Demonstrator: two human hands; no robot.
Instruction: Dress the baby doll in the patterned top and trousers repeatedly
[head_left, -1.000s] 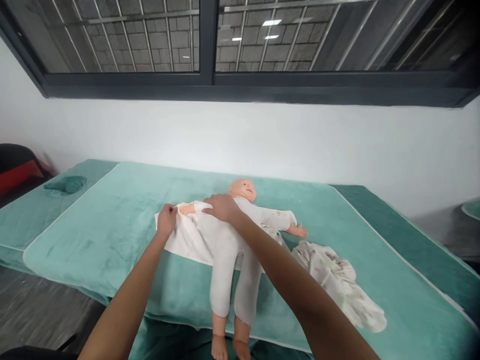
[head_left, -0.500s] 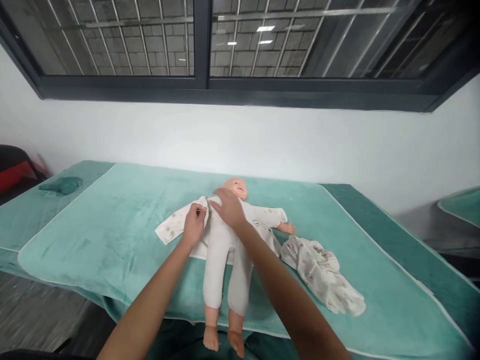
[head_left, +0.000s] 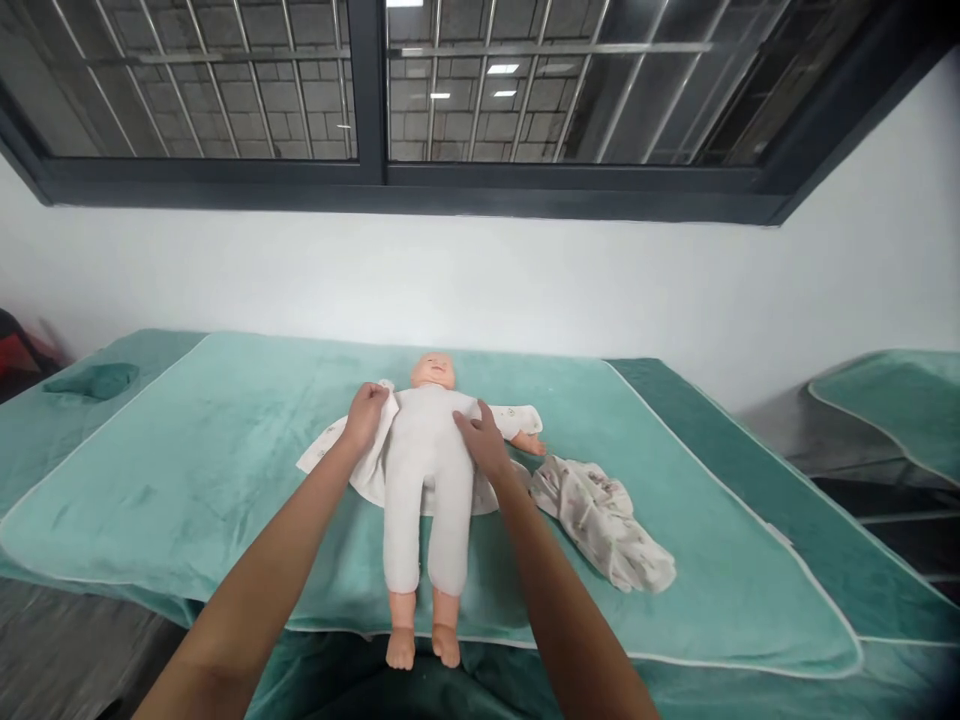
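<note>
A baby doll [head_left: 427,430] with a white cloth body lies on its back, head toward the wall and feet at the near edge. A white patterned baby shirt [head_left: 369,478] is spread open under it. One sleeve covers the doll's arm on the right; the other sleeve lies flat to the left. My left hand [head_left: 365,415] pinches the shirt's edge beside the doll's shoulder. Against the right side of the doll's chest rests my right hand [head_left: 484,440], thumb and fingers apart, over the shirt's other front.
A crumpled patterned white cloth [head_left: 604,525] lies to the right of the doll. All this is on a bed with a green plush cover [head_left: 225,450]. Behind are a white wall [head_left: 465,275] and a barred window. Another green-covered bed [head_left: 900,400] stands at right.
My right hand has moved from near the doll's head and shoulder down to the right side of its chest. My left hand has drawn the shirt edge outward to the left. The view has shifted.
</note>
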